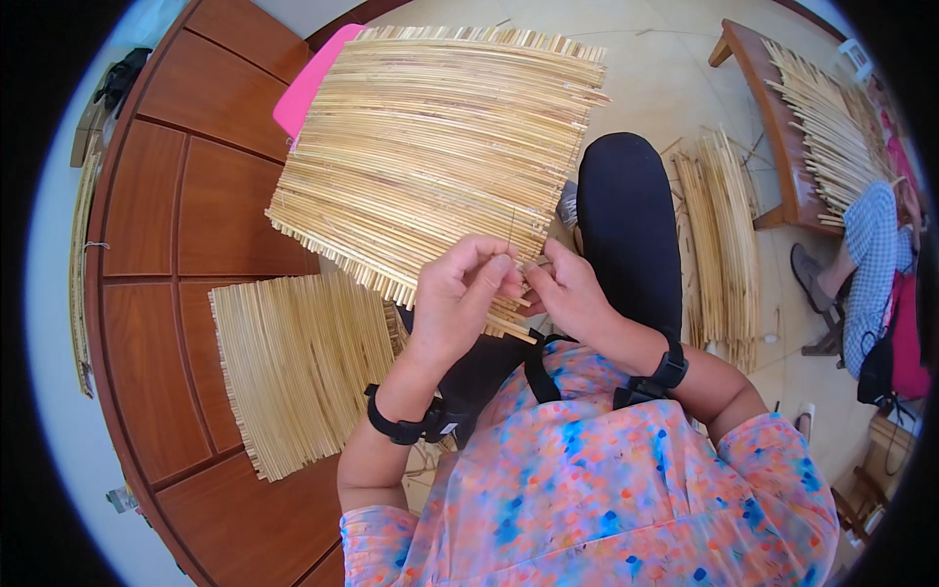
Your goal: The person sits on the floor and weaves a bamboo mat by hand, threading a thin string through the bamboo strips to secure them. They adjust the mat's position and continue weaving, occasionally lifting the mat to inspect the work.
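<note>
A large mat of pale yellow reed stalks, laid side by side, slants across my lap and a pink seat. At its near right corner my two hands are close together. My left hand is closed in a pinch, and a thin, dark, needle-like piece stands up from its fingertips. My right hand pinches at the ends of the stalks on that corner. The fingertips partly hide what lies between them. A few loose stalk ends stick out below the hands.
A second reed mat leans by brown wooden panels at left. Bundled stalks lie on the floor at right. Beyond them stands a wooden table bearing more stalks, with another person's checked trouser leg beside it.
</note>
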